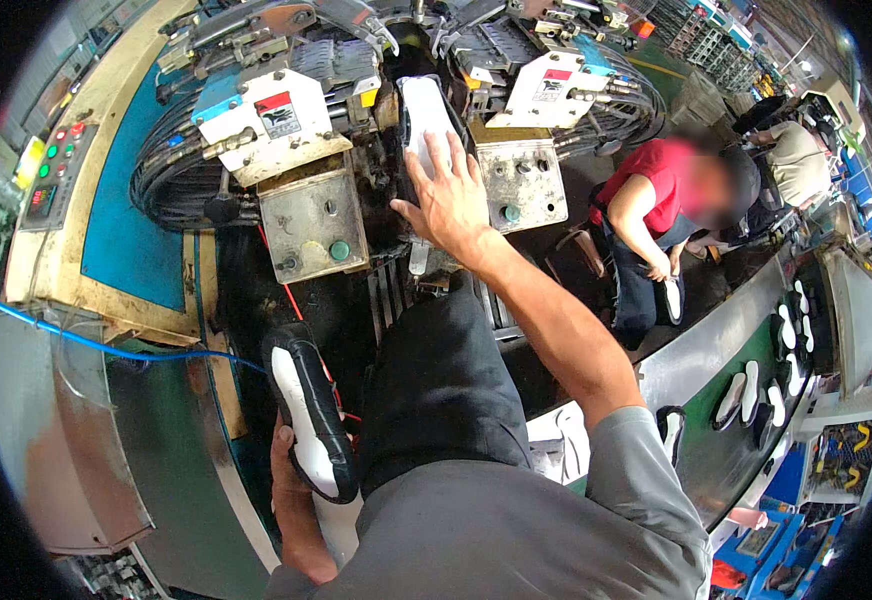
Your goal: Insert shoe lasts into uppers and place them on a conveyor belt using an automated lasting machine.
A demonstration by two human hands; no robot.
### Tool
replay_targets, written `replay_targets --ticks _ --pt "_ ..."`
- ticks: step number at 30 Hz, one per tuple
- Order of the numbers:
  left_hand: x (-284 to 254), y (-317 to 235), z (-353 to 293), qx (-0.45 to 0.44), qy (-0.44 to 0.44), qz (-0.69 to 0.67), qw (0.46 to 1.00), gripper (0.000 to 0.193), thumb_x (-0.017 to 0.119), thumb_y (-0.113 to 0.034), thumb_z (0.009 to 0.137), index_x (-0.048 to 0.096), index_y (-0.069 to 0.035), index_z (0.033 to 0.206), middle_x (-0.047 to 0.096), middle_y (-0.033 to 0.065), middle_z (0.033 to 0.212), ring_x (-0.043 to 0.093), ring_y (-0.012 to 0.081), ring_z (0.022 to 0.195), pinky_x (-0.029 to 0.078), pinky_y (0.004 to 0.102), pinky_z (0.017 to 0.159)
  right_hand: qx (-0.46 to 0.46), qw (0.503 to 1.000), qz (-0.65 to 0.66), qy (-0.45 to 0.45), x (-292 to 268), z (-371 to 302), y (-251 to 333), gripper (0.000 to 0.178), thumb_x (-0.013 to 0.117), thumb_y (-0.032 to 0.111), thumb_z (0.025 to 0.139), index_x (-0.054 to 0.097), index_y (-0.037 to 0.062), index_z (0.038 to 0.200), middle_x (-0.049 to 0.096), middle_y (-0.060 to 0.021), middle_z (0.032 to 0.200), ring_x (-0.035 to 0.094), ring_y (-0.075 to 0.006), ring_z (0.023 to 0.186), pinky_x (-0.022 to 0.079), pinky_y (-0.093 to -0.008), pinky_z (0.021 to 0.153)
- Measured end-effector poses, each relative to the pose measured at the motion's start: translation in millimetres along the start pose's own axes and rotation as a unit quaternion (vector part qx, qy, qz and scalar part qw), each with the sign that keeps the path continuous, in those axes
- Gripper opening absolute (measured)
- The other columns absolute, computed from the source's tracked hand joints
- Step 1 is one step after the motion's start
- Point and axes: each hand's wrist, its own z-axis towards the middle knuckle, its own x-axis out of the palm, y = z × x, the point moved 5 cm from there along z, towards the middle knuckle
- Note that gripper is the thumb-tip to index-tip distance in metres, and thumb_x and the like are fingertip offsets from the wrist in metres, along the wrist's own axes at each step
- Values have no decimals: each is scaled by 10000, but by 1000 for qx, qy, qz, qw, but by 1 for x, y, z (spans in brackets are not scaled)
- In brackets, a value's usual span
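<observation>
My left hand (284, 458) grips a black shoe (306, 415) with a white underside, held sole side up beside my left thigh. Most of its fingers are hidden behind the shoe. Farther forward, my right hand (448, 195) lies with fingers stretched out on the white underside of a second shoe (424, 103). That shoe sits bottom up, with a dark rim, in the middle of a shoe-making machine (361, 165), between its two white side plates. The thumb of my right hand points left, off the shoe's edge.
Metal boxes with green buttons (339, 250) flank the machine's centre. A yellowish frame with a control panel (51, 180) stands left, and a blue hose (146, 352) crosses there. To my right, a co-worker in red (646, 185) handles a shoe near a green conveyor (701, 440) carrying several shoes.
</observation>
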Motion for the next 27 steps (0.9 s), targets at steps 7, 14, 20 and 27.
replay_targets --ticks 7,14,20,27 --pt "-1 32 14 -74 7 -20 997 882 652 -572 973 403 -28 1621 699 292 1308 767 407 1040 675 536 854 19 999 6 35 1 5 2 759 766 489 969 522 130 1591 420 -203 1682 384 -572 1487 487 -599 1173" --pt "34 45 79 -123 54 21 991 881 651 -582 986 407 -11 1610 690 315 1314 772 442 1022 669 547 868 36 998 28 47 9 67 -15 762 803 448 944 529 138 1584 464 -196 1621 399 -604 1457 538 -612 1113" --pt "36 68 128 -136 44 43 989 864 635 -517 988 366 -3 1627 635 304 1406 737 438 1144 658 570 922 27 999 8 21 34 136 -43 778 811 465 936 525 129 1578 542 -177 1552 482 -597 1397 558 -599 1098" --pt "39 83 167 -187 73 26 979 838 612 -490 992 366 -4 1629 667 318 1359 746 441 1124 644 572 953 49 998 25 42 15 158 -40 769 852 448 899 571 114 1533 577 -191 1522 499 -598 1401 592 -586 1069"
